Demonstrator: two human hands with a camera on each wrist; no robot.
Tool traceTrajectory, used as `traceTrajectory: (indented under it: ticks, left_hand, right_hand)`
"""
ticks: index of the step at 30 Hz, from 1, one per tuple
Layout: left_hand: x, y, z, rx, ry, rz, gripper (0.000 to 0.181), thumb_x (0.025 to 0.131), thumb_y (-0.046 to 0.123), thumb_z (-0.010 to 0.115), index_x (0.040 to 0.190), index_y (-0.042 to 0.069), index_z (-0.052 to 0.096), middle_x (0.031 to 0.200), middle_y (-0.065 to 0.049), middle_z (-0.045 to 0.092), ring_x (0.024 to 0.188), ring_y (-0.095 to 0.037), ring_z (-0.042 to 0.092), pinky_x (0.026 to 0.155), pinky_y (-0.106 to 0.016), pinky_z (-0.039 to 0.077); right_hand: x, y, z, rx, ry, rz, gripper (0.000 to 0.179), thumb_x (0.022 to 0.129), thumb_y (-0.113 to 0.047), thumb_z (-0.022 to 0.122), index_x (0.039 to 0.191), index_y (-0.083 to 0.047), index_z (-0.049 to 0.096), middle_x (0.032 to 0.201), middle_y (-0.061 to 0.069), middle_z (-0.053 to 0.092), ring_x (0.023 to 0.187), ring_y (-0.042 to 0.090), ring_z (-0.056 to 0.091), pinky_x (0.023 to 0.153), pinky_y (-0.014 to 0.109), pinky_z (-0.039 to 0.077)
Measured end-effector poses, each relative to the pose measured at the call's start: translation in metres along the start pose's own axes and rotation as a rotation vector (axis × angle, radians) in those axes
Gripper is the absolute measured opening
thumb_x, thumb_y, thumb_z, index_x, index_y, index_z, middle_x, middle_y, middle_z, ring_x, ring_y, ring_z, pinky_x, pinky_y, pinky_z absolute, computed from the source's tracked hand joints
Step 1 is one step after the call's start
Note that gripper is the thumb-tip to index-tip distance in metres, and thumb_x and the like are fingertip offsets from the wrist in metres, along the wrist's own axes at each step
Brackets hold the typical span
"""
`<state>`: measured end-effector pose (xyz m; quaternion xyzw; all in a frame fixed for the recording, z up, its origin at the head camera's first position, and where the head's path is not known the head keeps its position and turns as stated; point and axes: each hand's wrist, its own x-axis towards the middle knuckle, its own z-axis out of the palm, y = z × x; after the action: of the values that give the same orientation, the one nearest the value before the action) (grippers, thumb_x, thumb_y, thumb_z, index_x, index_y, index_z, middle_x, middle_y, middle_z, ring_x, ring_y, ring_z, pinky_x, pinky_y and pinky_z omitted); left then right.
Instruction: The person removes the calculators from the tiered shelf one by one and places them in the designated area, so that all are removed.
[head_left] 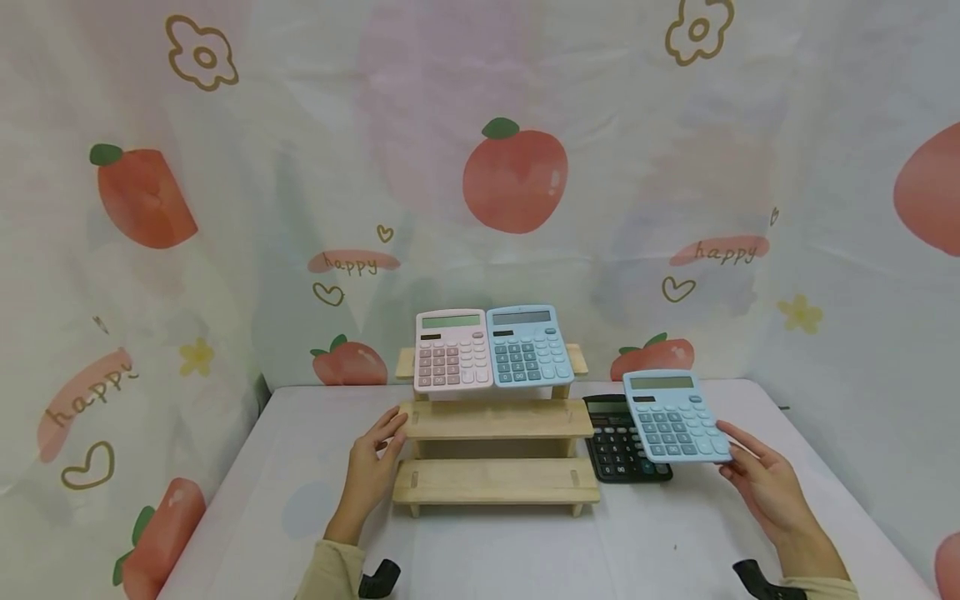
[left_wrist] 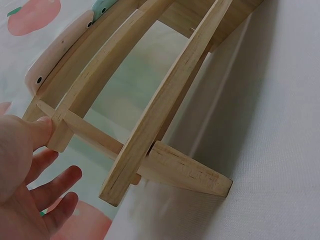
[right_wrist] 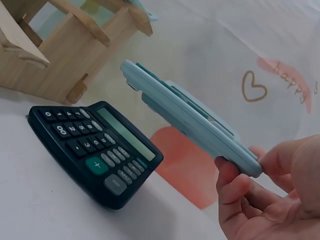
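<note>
My right hand point(head_left: 776, 492) pinches the lower right edge of a light blue calculator point(head_left: 675, 417), lifted and tilted in the air. In the right wrist view its side point(right_wrist: 190, 115) shows, thumb and fingers at one end. Partly behind it in the head view, a black calculator point(head_left: 611, 454) lies on the table. My left hand point(head_left: 371, 467) holds the left end of the middle tier point(head_left: 495, 419) of a wooden stepped stand; in the left wrist view the thumb presses the board's end point(left_wrist: 59, 140) and other fingers hang loose.
On the stand's top tier, a pink calculator point(head_left: 452, 350) and another blue calculator point(head_left: 530, 346) lean side by side. The lower tier point(head_left: 495, 482) bears nothing. A white cloth covers the table point(head_left: 480, 550), and a fruit-printed curtain point(head_left: 570, 292) hangs behind.
</note>
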<state>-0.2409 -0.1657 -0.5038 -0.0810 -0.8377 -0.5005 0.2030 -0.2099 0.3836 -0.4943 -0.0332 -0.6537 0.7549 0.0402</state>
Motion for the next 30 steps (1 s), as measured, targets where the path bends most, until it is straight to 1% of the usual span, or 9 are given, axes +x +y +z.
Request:
traceTrajectory:
  ticks: [3, 7, 10, 16, 20, 23, 26, 27, 30]
  left_hand:
    - [-0.001, 0.000, 0.000, 0.004, -0.002, -0.004, 0.036, 0.099, 0.014, 0.064, 0.131, -0.001, 0.066, 0.145, -0.018, 0.059, 0.135, -0.037, 0.055, 0.089, -0.039, 0.053]
    - [-0.001, 0.001, 0.000, 0.010, -0.003, 0.002, 0.035, 0.099, 0.014, 0.064, 0.132, -0.001, 0.066, 0.145, -0.018, 0.059, 0.135, -0.038, 0.055, 0.090, -0.045, 0.053]
    - [-0.002, 0.001, 0.000, 0.019, -0.004, 0.009, 0.035, 0.100, 0.014, 0.063, 0.132, -0.001, 0.066, 0.145, -0.018, 0.059, 0.135, -0.038, 0.056, 0.090, -0.046, 0.053]
    - [-0.003, 0.004, 0.000, 0.023, -0.002, 0.020, 0.034, 0.100, 0.013, 0.062, 0.131, -0.002, 0.066, 0.144, -0.019, 0.059, 0.134, -0.039, 0.056, 0.090, -0.050, 0.053]
    - [-0.003, 0.005, -0.001, 0.017, 0.001, 0.023, 0.034, 0.100, 0.013, 0.062, 0.131, -0.002, 0.066, 0.144, -0.020, 0.059, 0.134, -0.039, 0.056, 0.090, -0.053, 0.053]
    - [-0.002, 0.005, -0.001, 0.020, 0.002, 0.022, 0.035, 0.100, 0.013, 0.062, 0.131, -0.002, 0.066, 0.144, -0.019, 0.059, 0.134, -0.039, 0.055, 0.090, -0.053, 0.052]
    - [-0.001, 0.005, -0.001, 0.019, 0.001, 0.012, 0.035, 0.100, 0.014, 0.062, 0.132, -0.002, 0.065, 0.145, -0.018, 0.059, 0.135, -0.038, 0.055, 0.091, -0.052, 0.052]
    - [-0.001, 0.004, -0.001, 0.018, 0.001, 0.008, 0.035, 0.100, 0.014, 0.062, 0.132, -0.001, 0.065, 0.145, -0.018, 0.059, 0.136, -0.038, 0.055, 0.091, -0.053, 0.052]
    - [-0.001, 0.005, -0.001, 0.020, 0.000, 0.004, 0.035, 0.100, 0.014, 0.062, 0.132, -0.001, 0.066, 0.145, -0.018, 0.059, 0.136, -0.038, 0.055, 0.091, -0.053, 0.052]
  right_hand:
    - [0.000, 0.002, -0.003, 0.002, 0.031, 0.026, 0.041, 0.107, -0.019, 0.050, 0.148, -0.021, 0.054, 0.108, -0.027, 0.068, 0.086, 0.002, 0.062, 0.073, 0.017, 0.051]
    - [0.001, 0.004, -0.006, -0.012, 0.080, 0.061, 0.048, 0.108, -0.018, 0.045, 0.156, -0.013, 0.040, 0.106, -0.029, 0.066, 0.087, 0.001, 0.061, 0.074, 0.017, 0.051]
    - [0.002, 0.007, -0.009, -0.001, 0.113, 0.086, 0.050, 0.109, -0.018, 0.044, 0.158, -0.013, 0.036, 0.104, -0.029, 0.065, 0.087, 0.000, 0.061, 0.074, 0.017, 0.051]
    - [0.005, 0.012, -0.017, 0.029, 0.158, 0.120, 0.045, 0.108, -0.015, 0.042, 0.152, -0.022, 0.047, 0.099, -0.027, 0.066, 0.084, 0.001, 0.062, 0.071, 0.018, 0.051]
    - [0.007, 0.014, -0.023, 0.036, 0.185, 0.149, 0.044, 0.109, -0.016, 0.041, 0.150, -0.027, 0.050, 0.096, -0.027, 0.066, 0.083, 0.002, 0.061, 0.072, 0.019, 0.051]
    - [0.009, 0.015, -0.028, 0.055, 0.199, 0.157, 0.041, 0.108, -0.016, 0.041, 0.142, -0.032, 0.058, 0.095, -0.026, 0.066, 0.083, 0.002, 0.061, 0.071, 0.019, 0.051]
    - [0.010, 0.017, -0.032, 0.067, 0.207, 0.159, 0.040, 0.108, -0.014, 0.039, 0.124, -0.037, 0.067, 0.094, -0.024, 0.067, 0.082, 0.002, 0.062, 0.071, 0.019, 0.051]
    - [0.010, 0.018, -0.033, 0.075, 0.209, 0.163, 0.040, 0.108, -0.012, 0.039, 0.118, -0.037, 0.069, 0.093, -0.024, 0.067, 0.081, 0.002, 0.062, 0.071, 0.019, 0.051]
    - [0.012, 0.020, -0.036, 0.074, 0.217, 0.188, 0.042, 0.108, -0.013, 0.037, 0.106, -0.039, 0.070, 0.091, -0.023, 0.067, 0.081, 0.002, 0.061, 0.070, 0.019, 0.051]
